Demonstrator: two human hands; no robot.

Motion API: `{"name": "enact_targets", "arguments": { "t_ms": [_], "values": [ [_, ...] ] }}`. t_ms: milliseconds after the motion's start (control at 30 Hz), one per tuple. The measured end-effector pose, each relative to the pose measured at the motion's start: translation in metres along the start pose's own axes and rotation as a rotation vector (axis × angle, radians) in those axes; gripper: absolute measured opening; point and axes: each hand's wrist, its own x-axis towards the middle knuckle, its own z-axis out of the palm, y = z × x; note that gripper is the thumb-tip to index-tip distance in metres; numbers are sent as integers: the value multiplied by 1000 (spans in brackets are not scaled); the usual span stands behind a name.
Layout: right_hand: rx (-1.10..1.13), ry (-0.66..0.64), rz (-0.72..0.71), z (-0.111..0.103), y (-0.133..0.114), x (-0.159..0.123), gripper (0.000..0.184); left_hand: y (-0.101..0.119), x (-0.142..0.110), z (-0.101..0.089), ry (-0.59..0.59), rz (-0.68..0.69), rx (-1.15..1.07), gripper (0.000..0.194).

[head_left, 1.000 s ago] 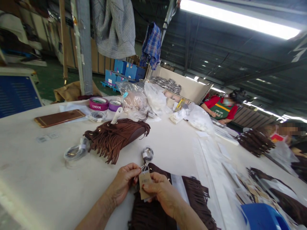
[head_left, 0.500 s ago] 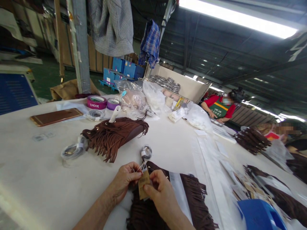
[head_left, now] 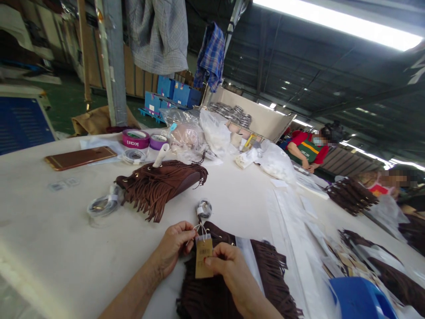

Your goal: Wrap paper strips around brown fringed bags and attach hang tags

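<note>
A brown fringed bag (head_left: 212, 292) lies on the white table in front of me, a pale strip across it. Over its upper end hangs a tan paper hang tag (head_left: 203, 259) with a barcode, looped on white string. My right hand (head_left: 232, 270) pinches the tag's right edge between thumb and finger. My left hand (head_left: 175, 246) is closed at the white string (head_left: 201, 229), beside the tag's top. A wrapped coil (head_left: 203, 208) rests just beyond the bag's corner. Farther left lies a second fringed bag (head_left: 162, 184) with a white-handled tool (head_left: 161, 156) on it.
A phone (head_left: 79, 158), purple tape rolls (head_left: 135, 138) and a plastic-wrapped coil (head_left: 103, 206) lie on the left. Plastic bags (head_left: 214, 133) are heaped at the back. A blue container (head_left: 360, 297) stands at the lower right. Two people, one a co-worker in a green apron (head_left: 306, 151), are at the right.
The tag now hangs straighter and shows more of its face. My right hand has shifted right to its edge, while my left hand stays by the string. The view has shifted slightly.
</note>
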Motion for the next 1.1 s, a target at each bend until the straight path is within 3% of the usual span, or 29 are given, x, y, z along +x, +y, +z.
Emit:
{"name": "enact_targets", "arguments": {
  "t_ms": [200,333,400,533,633,700,833,900,967,1100],
  "values": [
    [217,-40,109,-8,-5,-3,12,1,-2,2,-9,-5,20,26],
    [182,-17,94,-13,-4,0,10,2,-3,3,-16,1,33,25],
    [35,33,14,-15,-6,0,9,3,-3,3,-15,0,47,26],
    [-503,171,-261,-12,-13,-8,13,2,-2,3,-23,-5,77,27],
    [-613,192,-372,-5,-16,-15,12,-1,0,2,-32,-1,97,26],
    [-505,143,-323,-1,-15,-16,10,-5,1,2,-45,0,111,27],
    [-140,7,-64,0,-7,-9,18,-9,3,1,-79,-4,122,28],
    [-90,0,-21,-1,-3,-7,20,-9,3,1,-69,4,115,27],
    [-205,48,-97,-4,-2,-8,19,-8,4,2,-53,13,108,25],
    [-573,212,-404,-9,-4,-14,13,-6,4,5,-31,20,111,21]
  ]
}}
